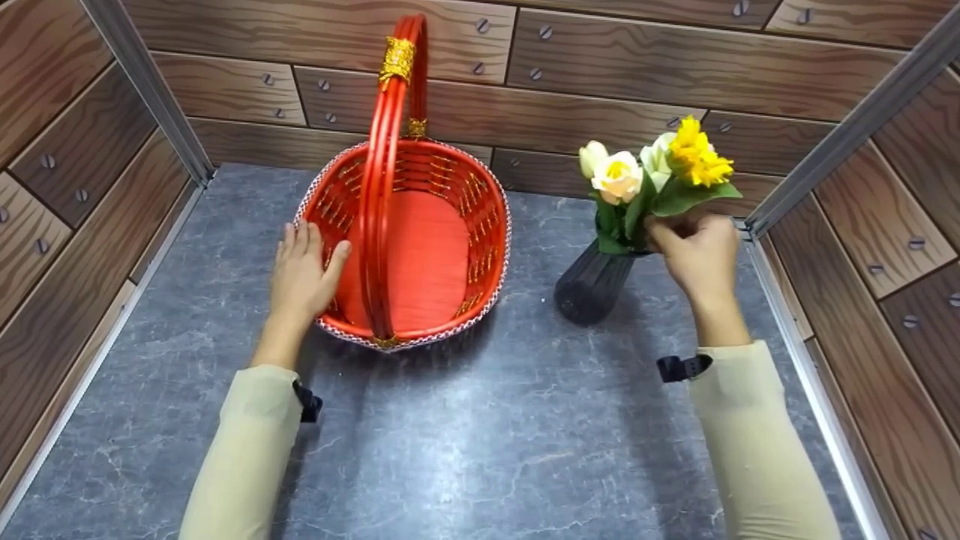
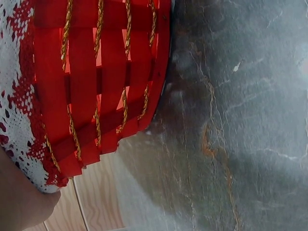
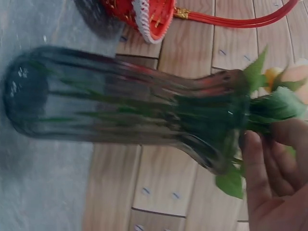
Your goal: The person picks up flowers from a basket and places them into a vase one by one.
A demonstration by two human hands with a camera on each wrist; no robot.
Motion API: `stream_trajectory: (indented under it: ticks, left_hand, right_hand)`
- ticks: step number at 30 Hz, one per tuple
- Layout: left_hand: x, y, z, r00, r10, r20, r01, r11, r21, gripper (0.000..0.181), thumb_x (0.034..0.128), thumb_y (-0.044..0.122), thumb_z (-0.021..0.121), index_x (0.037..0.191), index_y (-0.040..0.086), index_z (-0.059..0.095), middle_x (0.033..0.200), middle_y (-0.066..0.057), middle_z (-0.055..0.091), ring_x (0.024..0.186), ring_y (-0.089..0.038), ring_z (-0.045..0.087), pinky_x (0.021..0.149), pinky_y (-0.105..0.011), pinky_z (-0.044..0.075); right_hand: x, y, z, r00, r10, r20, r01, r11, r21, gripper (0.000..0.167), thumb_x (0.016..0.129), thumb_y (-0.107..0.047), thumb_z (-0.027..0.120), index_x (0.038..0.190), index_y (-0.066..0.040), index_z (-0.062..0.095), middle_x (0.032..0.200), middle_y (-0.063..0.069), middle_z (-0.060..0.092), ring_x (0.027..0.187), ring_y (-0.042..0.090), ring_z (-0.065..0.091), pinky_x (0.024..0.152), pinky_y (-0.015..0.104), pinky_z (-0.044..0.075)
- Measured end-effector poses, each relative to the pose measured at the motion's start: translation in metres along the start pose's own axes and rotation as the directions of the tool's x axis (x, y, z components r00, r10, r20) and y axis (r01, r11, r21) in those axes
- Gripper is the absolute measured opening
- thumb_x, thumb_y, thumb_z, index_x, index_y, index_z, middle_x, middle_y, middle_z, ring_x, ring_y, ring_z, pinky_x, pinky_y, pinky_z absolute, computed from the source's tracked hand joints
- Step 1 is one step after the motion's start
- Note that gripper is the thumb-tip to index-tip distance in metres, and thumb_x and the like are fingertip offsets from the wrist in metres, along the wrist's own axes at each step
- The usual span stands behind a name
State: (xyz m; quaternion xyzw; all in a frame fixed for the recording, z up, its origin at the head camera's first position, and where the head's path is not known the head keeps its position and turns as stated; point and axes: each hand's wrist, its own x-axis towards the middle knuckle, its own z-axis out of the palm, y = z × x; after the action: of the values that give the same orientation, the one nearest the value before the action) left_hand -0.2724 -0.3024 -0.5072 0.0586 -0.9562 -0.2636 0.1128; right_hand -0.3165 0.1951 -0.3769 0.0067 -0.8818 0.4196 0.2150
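A red woven basket (image 1: 431,255) with a tall arched handle (image 1: 384,172) stands left of the middle in the head view. My left hand (image 1: 304,270) rests on its left rim, fingers extended and thumb lying over the inner side. The left wrist view shows the basket's side (image 2: 96,82) and white lace edge (image 2: 19,110) against the hand. On the right, a dark see-through ribbed vase (image 1: 592,285) holds artificial flowers, with stems showing through it. My right hand (image 1: 694,247) pinches a flower stem at the vase's mouth, below a yellow flower (image 1: 699,152) and a green leaf (image 1: 694,196).
A cream rose (image 1: 619,178) and pale buds stand beside the yellow flower. Grey marbled tabletop (image 1: 480,442) lies under everything. Wood-patterned panels (image 1: 645,67) close off the back and both sides, with metal strips (image 1: 840,120) at the corners.
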Motion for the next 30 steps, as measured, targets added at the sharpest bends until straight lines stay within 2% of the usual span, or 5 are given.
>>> stream_trajectory:
  ticks: [14, 21, 24, 26, 30]
  left_hand:
    - [-0.013, -0.008, -0.014, 0.974, 0.0, -0.227, -0.02, 0.996, -0.086, 0.072, 0.1011, 0.053, 0.039, 0.151, 0.002, 0.034, 0.159, -0.016, 0.03, 0.151, -0.037, 0.016, 0.123, -0.052, 0.013]
    - [-0.032, 0.018, -0.051, 0.894, 0.068, -0.443, -0.168, 0.967, -0.19, 0.061, 0.0999, 0.047, 0.047, 0.15, 0.014, 0.041, 0.152, -0.012, 0.044, 0.141, -0.037, 0.039, 0.118, -0.053, 0.028]
    - [-0.047, 0.049, -0.077, 0.807, 0.134, -0.575, -0.3, 0.932, -0.204, 0.064, 0.0986, 0.055, 0.044, 0.147, 0.013, 0.046, 0.146, -0.012, 0.052, 0.134, -0.035, 0.048, 0.114, -0.05, 0.035]
    - [-0.06, 0.076, -0.096, 0.702, 0.18, -0.689, -0.411, 0.893, -0.186, 0.068, 0.0975, 0.059, 0.042, 0.14, 0.008, 0.054, 0.138, -0.014, 0.059, 0.127, -0.035, 0.054, 0.111, -0.047, 0.039]
    - [-0.085, 0.139, -0.12, 0.363, 0.24, -0.901, -0.641, 0.766, -0.054, 0.066, 0.0971, 0.056, 0.047, 0.117, -0.004, 0.067, 0.114, -0.017, 0.07, 0.109, -0.035, 0.062, 0.102, -0.043, 0.048]
  right_hand:
    - [-0.043, 0.015, -0.033, 0.965, 0.032, 0.262, -0.012, 0.997, -0.078, 0.047, 0.086, -0.046, 0.073, 0.103, -0.003, 0.075, 0.08, 0.006, 0.076, 0.058, 0.007, 0.069, 0.056, 0.023, 0.057]
    - [-0.062, 0.031, -0.047, 0.973, -0.083, 0.216, 0.112, 0.986, -0.125, 0.032, 0.087, -0.036, 0.075, 0.104, -0.008, 0.075, 0.089, 0.009, 0.075, 0.067, -0.005, 0.063, 0.059, 0.011, 0.051]
    - [-0.07, 0.039, -0.049, 0.972, -0.133, 0.195, 0.154, 0.983, -0.098, 0.029, 0.087, -0.03, 0.076, 0.107, -0.01, 0.074, 0.096, 0.009, 0.075, 0.075, -0.008, 0.063, 0.068, 0.008, 0.051]
    - [-0.076, 0.043, -0.05, 0.965, -0.168, 0.199, 0.178, 0.984, -0.031, 0.028, 0.087, -0.024, 0.076, 0.111, -0.009, 0.073, 0.099, 0.01, 0.074, 0.081, -0.005, 0.064, 0.073, 0.008, 0.052]
    - [-0.086, 0.049, -0.053, 0.941, -0.267, 0.209, 0.253, 0.963, 0.092, 0.036, 0.085, -0.008, 0.076, 0.12, -0.008, 0.069, 0.107, 0.016, 0.071, 0.093, 0.002, 0.065, 0.08, 0.01, 0.052]
